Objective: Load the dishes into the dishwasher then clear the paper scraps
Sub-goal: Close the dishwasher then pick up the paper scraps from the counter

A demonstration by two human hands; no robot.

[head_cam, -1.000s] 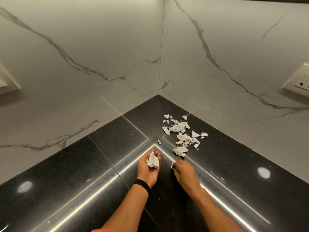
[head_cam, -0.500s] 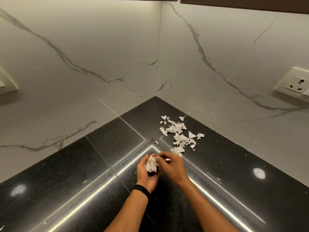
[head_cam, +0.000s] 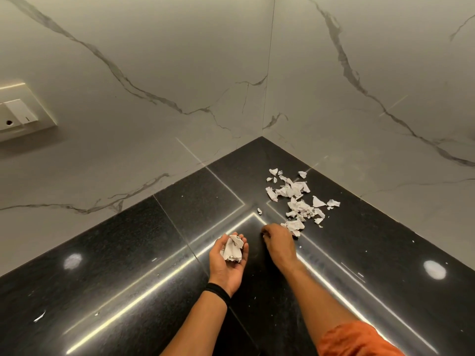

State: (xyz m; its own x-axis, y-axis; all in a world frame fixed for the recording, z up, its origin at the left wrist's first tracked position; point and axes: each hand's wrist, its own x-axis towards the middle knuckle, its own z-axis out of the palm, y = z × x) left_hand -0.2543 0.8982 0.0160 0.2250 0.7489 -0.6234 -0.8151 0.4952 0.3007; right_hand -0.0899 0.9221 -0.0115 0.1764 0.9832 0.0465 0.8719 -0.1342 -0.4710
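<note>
Two marble walls (head_cam: 154, 73) meeting, glossy black counter (head_cam: 102, 265), paper scraps (head_cam: 298, 201) near corner

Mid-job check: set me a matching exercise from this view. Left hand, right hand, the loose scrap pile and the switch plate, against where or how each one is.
Things:
1. left hand
2. right hand
3. loose scrap pile
4. switch plate

Places and states:
A. on the marble wall, far left
B. palm up, cupping crumpled scraps
C. lying on the black countertop near the corner
D. knuckles up, fingertips down beside the pile's near edge

Pairs: 1-B, 2-D, 3-C, 4-A.
</note>
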